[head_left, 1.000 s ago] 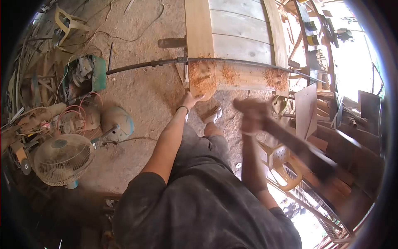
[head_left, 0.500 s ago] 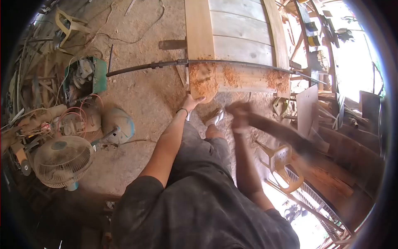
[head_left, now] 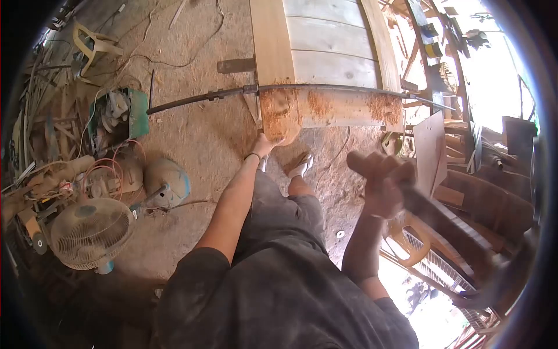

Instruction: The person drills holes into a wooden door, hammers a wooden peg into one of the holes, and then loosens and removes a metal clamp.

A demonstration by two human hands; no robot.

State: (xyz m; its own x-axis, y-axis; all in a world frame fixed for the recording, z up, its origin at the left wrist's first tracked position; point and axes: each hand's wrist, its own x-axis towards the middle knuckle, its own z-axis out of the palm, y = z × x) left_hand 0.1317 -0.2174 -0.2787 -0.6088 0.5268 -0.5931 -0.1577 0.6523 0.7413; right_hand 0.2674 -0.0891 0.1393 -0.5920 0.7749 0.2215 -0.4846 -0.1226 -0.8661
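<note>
A wooden panel (head_left: 331, 41) with a light wood frame extends away in front of me, and reddish shavings lie on its near end. My left hand (head_left: 265, 143) grips the near end of its left frame post (head_left: 281, 125), the fingers curled round the edge. A long bar clamp (head_left: 325, 87) crosses the frame close to that end. Raised out to the right, my right hand (head_left: 388, 185) is closed round the wooden handle of a long tool (head_left: 444, 224). Its dark crosswise head, hammer-like in outline, is blurred at the lower right.
To the left stand a dusty fan (head_left: 90, 232), a second fan-like round piece (head_left: 168, 180) and a green open box (head_left: 136, 113). Plastic chairs (head_left: 93, 46) and boards (head_left: 430, 151) sit at the sides. A cord (head_left: 192, 61) trails over the dusty floor.
My right hand has swung up and to the right with the long tool, away from the frame's near end. My left hand keeps its grip on the post.
</note>
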